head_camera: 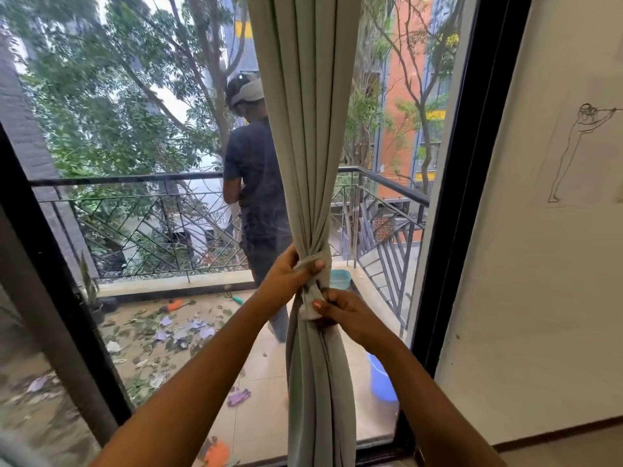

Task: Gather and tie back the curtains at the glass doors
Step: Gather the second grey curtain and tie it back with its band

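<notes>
Curtain (303,129) gathered at centre; left grip (290,274) clamped on knot (324,257) from 9 o'clock, right grip (340,311) pinching tail end (308,308) at knot's 5 o'clock

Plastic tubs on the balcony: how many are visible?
2: a teal basin beside the tied curtain, a blue bucket lower, near the door frame. Others may be hidden.

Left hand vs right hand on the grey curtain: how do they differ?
Height: the left hand sits higher, at the wrap; the right hand sits below. Grip: the left hand curls round the grey fabric band cinching the grey pleated curtain, thumb across it; the right hand pinches the band's hanging end. Side: the left hand is at the curtain's left edge, the right hand at its right. Both hold the band.
</notes>
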Motion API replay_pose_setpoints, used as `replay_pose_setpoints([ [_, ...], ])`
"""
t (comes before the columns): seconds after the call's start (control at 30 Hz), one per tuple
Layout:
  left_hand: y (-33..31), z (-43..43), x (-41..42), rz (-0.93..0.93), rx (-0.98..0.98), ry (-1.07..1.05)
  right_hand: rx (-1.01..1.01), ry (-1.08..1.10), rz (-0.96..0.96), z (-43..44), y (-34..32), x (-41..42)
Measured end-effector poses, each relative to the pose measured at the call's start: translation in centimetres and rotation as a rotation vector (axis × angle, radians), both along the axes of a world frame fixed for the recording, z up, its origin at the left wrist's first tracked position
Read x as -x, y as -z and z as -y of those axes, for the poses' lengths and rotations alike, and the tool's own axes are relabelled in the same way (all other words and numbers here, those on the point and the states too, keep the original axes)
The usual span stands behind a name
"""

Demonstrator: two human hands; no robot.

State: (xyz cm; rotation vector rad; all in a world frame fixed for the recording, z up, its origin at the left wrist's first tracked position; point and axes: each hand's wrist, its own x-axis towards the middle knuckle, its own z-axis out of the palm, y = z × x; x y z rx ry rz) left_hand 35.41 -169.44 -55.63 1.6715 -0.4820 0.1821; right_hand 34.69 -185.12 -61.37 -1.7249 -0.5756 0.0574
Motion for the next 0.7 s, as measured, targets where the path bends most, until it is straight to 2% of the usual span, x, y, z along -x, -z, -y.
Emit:
replay_pose_setpoints([
  [0.17, -0.3, 1.6, -0.7, 0.255, -0.102, -0.316, 0.18, 0.32, 0.453, -0.5, 1.7, 0.6],
  [0.27, 0.4, 2.0, -1.1, 0.279, -0.155, -0.418, 0.185, 0.37, 0.489, -0.5, 3.3, 1.3],
  [0.37, 0.1, 1.6, -1.1, 0.183, -0.126, -0.354, 0.269, 0.39, 0.507, 0.3, 1.8, 0.7],
  [0.47, -0.2, 0.4, -0.8, 0.059, 0.012, -0.143, 0.232, 0.411, 0.388, 0.8, -1.1, 0.3],
  [0.57, 1.8, -1.3, -0.3, -0.039, 0.053, -0.028, 0.142, 0.236, 0.09, 0.3, -2.7, 0.4],
  [0.7, 6.0, -2.5, 1.1, -0.122, -0.044, -0.037, 0.38, 0.153, 0.025, -1.0, -1.2, -0.7],
])
